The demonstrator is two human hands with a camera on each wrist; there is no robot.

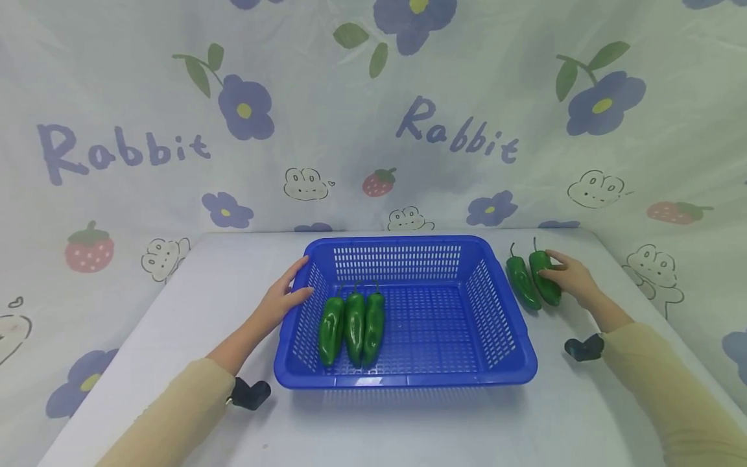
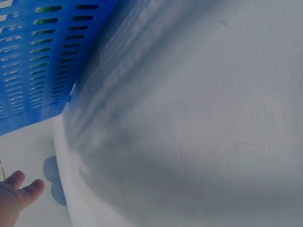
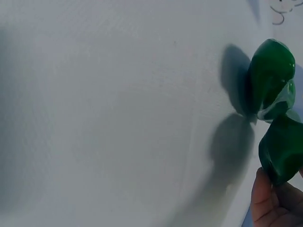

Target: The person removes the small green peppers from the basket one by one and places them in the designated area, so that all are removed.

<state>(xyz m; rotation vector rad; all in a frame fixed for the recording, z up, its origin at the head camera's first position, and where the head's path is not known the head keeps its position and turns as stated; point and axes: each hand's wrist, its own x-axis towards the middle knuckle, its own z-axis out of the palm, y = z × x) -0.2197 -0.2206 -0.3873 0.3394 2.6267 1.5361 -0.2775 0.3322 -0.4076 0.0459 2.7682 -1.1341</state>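
In the head view a blue plastic basket [image 1: 408,383] holds three glossy green chili peppers [image 1: 355,327] side by side in its left part. My left hand [image 1: 279,299] is at the basket's left rim, fingers stretched out; its fingertips [image 2: 33,189] also show in the left wrist view. To the right of the basket, my right hand [image 1: 569,277] grips a green chili pepper [image 1: 541,266] between thumb and fingers. Another chili pepper [image 1: 523,283] lies just left of it on the table. Both show end-on in the right wrist view, the held pepper [image 3: 283,149] nearer the fingers.
A white cloth covers the table [image 1: 403,431]. Behind it hangs a pale curtain [image 1: 344,117] printed with flowers, rabbits and strawberries. Dark wrist-worn devices [image 1: 249,394] sit at both sleeves. The basket's slotted side wall [image 2: 47,61] rises beside the left wrist.
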